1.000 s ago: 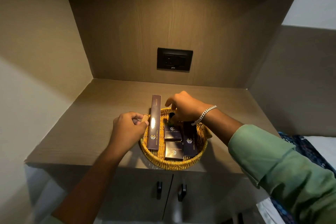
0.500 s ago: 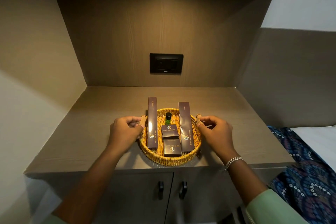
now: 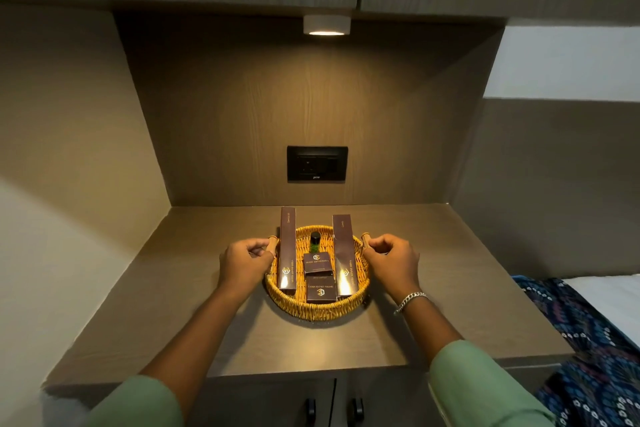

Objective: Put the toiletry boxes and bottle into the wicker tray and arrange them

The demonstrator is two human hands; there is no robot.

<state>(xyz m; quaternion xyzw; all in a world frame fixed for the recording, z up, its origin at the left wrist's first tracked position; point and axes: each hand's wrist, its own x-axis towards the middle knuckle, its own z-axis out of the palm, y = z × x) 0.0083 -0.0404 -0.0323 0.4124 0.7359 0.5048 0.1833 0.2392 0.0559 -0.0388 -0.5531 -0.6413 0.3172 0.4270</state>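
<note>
Both hands curl around the tray's [image 3: 317,308] wooden handles, left hand [image 3: 244,262] at nine o'clock, right hand [image 3: 391,262] at three, likely to square it on the table [image 3: 173,305]. Long boxes [image 3: 287,246] flank the bottle [image 3: 315,242] and small boxes [image 3: 318,264], keeping labels readable.

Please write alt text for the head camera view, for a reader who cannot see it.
Two hands, left hand and right hand, grip the side handles of a round wicker tray on a counter. Inside lie two long boxes, two small boxes and a bottle.
</note>
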